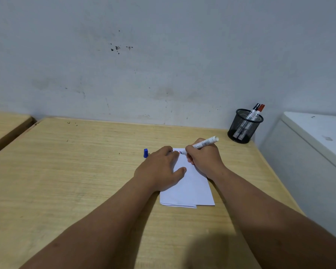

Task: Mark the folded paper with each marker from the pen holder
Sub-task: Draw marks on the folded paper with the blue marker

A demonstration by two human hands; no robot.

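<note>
A folded white paper (190, 187) lies on the wooden table (85, 171). My left hand (159, 169) presses flat on its left part, fingers spread. My right hand (204, 158) grips a white marker (204, 143), its tip touching the paper's far edge, where small red, black and blue marks show. The marker's blue cap (145, 153) lies on the table just left of my left hand. A black mesh pen holder (243, 126) stands at the table's far right corner, with a black-capped marker (254, 111) and a red-capped marker (260, 111) in it.
A stained grey wall runs behind the table. A white cabinet (314, 144) stands to the right of the table, close to the pen holder. Another wooden surface (6, 125) adjoins at the far left, with a gap between.
</note>
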